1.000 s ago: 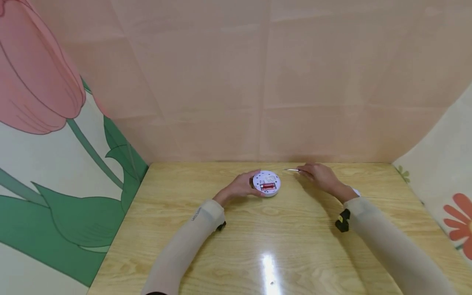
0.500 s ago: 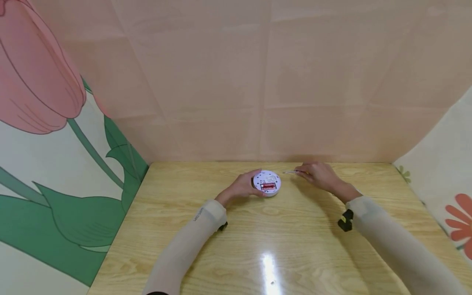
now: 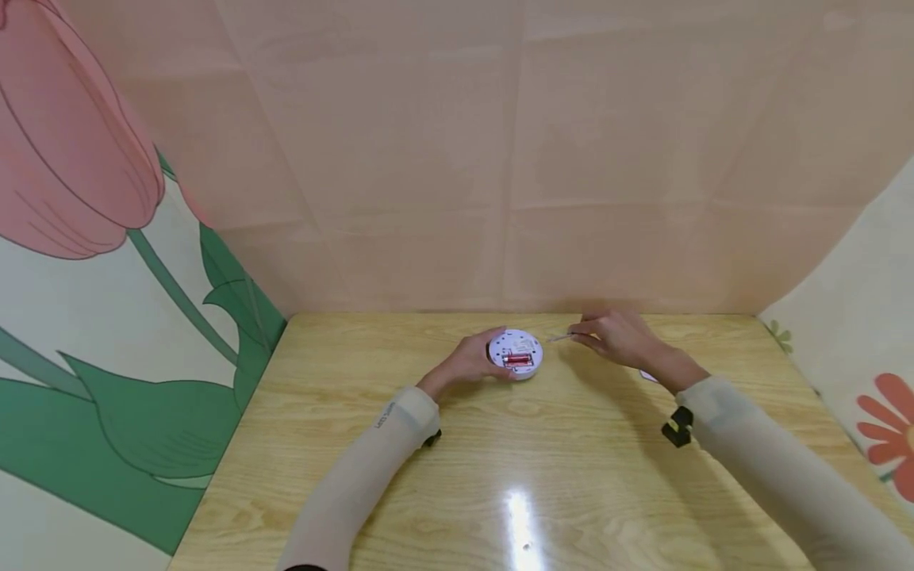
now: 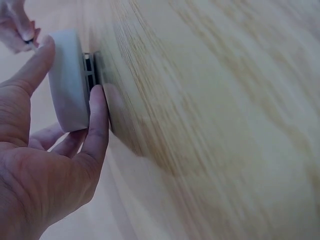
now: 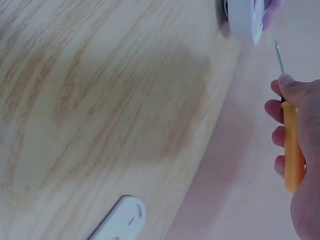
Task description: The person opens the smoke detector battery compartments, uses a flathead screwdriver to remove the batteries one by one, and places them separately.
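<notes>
While your left grip [image 3: 467,357] holds one round case [image 3: 508,344] by its edge, your right grip [image 3: 620,337] clasps one screwdriver [image 5: 291,142] near it. One red battery [image 3: 517,359] shows.

left sleeve [image 3: 343,484]: long, beige, tiny dark lettering [image 3: 385,415] near the cuff, kinda neat | right sleeve [image 3: 778,468]: same long beige deal | left wrist cam [image 3: 432,438]: black | right wrist cam [image 3: 677,427]: black, pretty blocky | left hand [image 3: 467,358], right hand [image 3: 620,337]: bare
</notes>
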A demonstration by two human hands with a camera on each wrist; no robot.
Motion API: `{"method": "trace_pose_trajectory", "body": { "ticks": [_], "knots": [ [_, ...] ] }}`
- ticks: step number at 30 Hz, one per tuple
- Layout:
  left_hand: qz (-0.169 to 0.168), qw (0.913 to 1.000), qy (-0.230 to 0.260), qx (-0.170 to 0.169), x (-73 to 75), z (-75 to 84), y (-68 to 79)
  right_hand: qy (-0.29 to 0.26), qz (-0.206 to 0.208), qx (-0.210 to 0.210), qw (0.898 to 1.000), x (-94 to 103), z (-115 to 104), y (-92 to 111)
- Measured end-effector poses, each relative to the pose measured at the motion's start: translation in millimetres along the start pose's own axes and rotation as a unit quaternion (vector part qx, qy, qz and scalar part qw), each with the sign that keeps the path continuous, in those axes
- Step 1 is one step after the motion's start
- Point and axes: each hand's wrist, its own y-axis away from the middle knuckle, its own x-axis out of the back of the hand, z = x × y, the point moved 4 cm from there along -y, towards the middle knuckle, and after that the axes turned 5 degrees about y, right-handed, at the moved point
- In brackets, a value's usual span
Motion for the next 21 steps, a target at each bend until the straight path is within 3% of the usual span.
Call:
{"method": "trace_pose_trajectory", "body": {
  "ticks": [11,21],
  "knots": [
    [0.001,0.9998,0.019,-0.001,-0.3,-2.5,-0.3,0.036,0.016,0.067,0.997,10.0,-19.3,-13.4],
    [0.001,0.9997,0.024,-0.007,-0.2,-2.4,-1.4,0.058,-0.021,0.112,0.992,13.0,-34.8,-23.6]
  ]
}}
